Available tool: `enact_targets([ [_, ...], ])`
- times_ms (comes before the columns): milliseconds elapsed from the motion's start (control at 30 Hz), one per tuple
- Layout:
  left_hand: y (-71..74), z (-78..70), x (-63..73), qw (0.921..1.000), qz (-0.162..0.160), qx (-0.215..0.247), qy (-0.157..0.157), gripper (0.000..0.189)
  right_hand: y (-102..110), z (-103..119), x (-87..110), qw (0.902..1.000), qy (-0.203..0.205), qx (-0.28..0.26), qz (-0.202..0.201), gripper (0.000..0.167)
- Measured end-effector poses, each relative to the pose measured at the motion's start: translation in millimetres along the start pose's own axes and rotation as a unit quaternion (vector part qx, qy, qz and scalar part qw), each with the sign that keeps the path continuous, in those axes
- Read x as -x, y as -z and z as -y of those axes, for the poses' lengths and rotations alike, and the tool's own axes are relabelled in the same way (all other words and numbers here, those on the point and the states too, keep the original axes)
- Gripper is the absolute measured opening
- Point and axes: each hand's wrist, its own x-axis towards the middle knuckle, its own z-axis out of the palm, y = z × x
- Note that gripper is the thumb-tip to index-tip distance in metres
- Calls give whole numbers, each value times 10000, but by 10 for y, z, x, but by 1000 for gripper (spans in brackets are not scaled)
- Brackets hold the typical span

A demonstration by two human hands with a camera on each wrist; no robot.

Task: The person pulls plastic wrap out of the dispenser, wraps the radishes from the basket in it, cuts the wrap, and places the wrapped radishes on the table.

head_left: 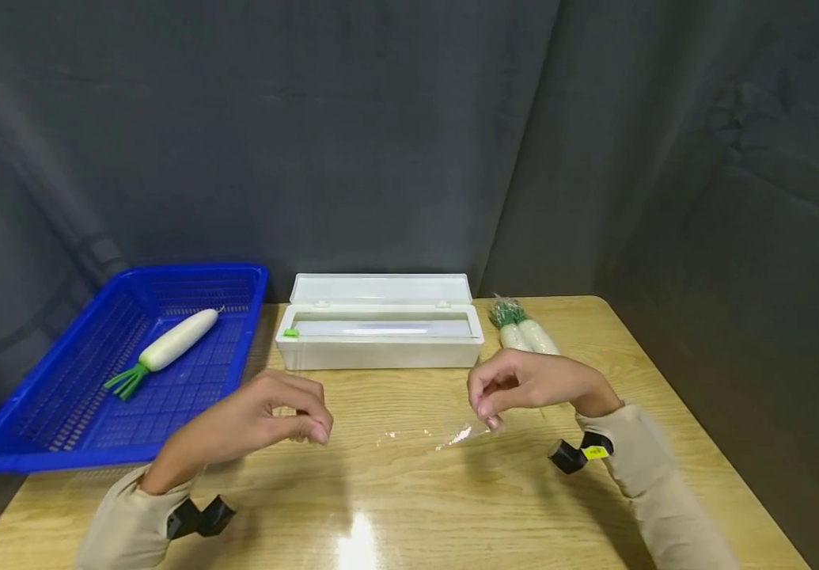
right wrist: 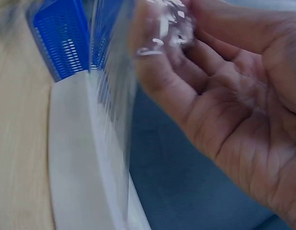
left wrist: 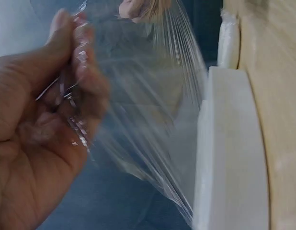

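Clear plastic wrap stretches from a white wrap dispenser box toward both hands. My left hand pinches one side of its edge between thumb and fingers, the film bunched and glinting in the left wrist view. On the other side, my right hand pinches a crumpled bit of the wrap. Both hands are held above the table, in front of the box and apart from each other. The box lid stands raised, and a white roll lies inside behind a green slider.
A blue plastic basket at the left holds one white radish with green stems. Film-wrapped white radishes lie on the wooden table, right of the box. Dark curtains hang behind and beside the table.
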Motion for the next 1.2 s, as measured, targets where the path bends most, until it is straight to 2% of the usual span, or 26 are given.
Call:
enact_targets([
  [167,-82,105,7,9951,799,360,449,11,-68,-146,-70,9968,-408,-348,592,11],
  [333,-180,244,38,9879,1237,647,672,12,-132,-278,-121,9927,-725,-526,811,14],
  [467,-286,357,69,9845,1310,704,925,12,-193,-411,-147,9892,-1043,-551,866,16],
  [600,-389,442,86,9834,1371,222,1169,12,-271,-540,-178,9841,-1572,-353,753,17],
  [700,-434,477,107,9824,1401,-142,1225,11,-327,-613,-208,9797,-1874,-285,651,15],
  [967,-504,573,215,9796,1404,-324,1398,10,-426,-717,-234,9803,-1884,214,559,6],
  [1200,-549,613,259,9791,1345,-638,1384,9,-493,-674,-246,9734,-2164,668,355,6],
])
